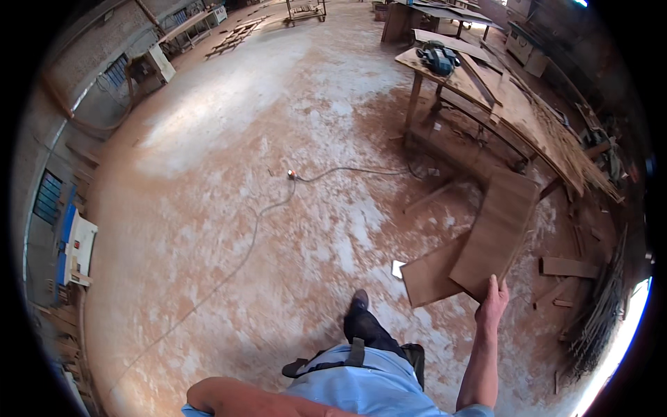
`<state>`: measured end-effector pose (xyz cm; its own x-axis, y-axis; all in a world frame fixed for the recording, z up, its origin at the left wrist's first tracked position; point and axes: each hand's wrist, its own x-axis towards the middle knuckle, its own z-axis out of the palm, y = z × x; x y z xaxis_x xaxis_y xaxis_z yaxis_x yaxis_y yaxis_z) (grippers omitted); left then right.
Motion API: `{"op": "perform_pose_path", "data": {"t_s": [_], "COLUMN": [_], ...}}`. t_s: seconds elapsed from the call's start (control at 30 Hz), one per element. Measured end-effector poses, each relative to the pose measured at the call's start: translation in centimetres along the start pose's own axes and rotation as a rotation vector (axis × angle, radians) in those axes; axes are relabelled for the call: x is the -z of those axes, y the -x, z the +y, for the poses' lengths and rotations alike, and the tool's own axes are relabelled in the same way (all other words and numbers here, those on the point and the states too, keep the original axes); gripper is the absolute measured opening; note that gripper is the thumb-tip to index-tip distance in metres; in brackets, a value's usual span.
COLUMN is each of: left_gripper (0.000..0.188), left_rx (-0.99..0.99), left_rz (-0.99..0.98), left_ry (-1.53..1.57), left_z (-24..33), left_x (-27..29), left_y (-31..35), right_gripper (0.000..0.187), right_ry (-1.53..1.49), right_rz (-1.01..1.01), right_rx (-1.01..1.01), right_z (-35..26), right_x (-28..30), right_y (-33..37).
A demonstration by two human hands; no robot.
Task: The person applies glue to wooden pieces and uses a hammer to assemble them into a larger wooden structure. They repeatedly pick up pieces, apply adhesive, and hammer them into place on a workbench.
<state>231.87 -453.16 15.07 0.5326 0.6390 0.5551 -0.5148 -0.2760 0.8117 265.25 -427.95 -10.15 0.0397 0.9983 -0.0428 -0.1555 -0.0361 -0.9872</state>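
Head view: right hand (492, 300) clamped on brown board (497, 233), left hand unseen; cable (340, 169) across floor (201, 215), workbench (526, 115) beyond.

Right hand (492, 300): holds near end of brown board (497, 233); second board (432, 274) partly covered by it. Left forearm (264, 401): bent across blue shirt (375, 379). Floor (201, 236): patchy; thin cable (258, 221) winding across. Table (517, 108), upper right: dark blue-green machine (439, 57) on top.

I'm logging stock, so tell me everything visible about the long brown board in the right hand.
The long brown board is flat, roughly rectangular, wood-like and faintly streaked. It extends forward and slightly right, its near end gripped by the right hand. It partly covers a second brown board; whether they touch is unclear, as is any far-end support.
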Motion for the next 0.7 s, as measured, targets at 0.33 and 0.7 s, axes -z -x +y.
{"op": "perform_pose_path", "data": {"t_s": [0.33,0.7], "left_gripper": [0.102,0.083], "left_rx": [0.140,1.002], "left_rz": [0.160,0.933], "left_ry": [0.193,-0.983], "left_z": [3.6,-1.9], "left_x": [25.2,70.0], "left_y": [-1.8,5.1], "right_gripper": [0.027,0.028], "right_ry": [-0.192,-0.321], "right_rz": [-0.382,-0.444], "right_rx": [-0.212,-0.468], "right_z": [1.9,2.8], "right_x": [-32.9,-60.8], "right_y": [-16.3,-35.0]}}
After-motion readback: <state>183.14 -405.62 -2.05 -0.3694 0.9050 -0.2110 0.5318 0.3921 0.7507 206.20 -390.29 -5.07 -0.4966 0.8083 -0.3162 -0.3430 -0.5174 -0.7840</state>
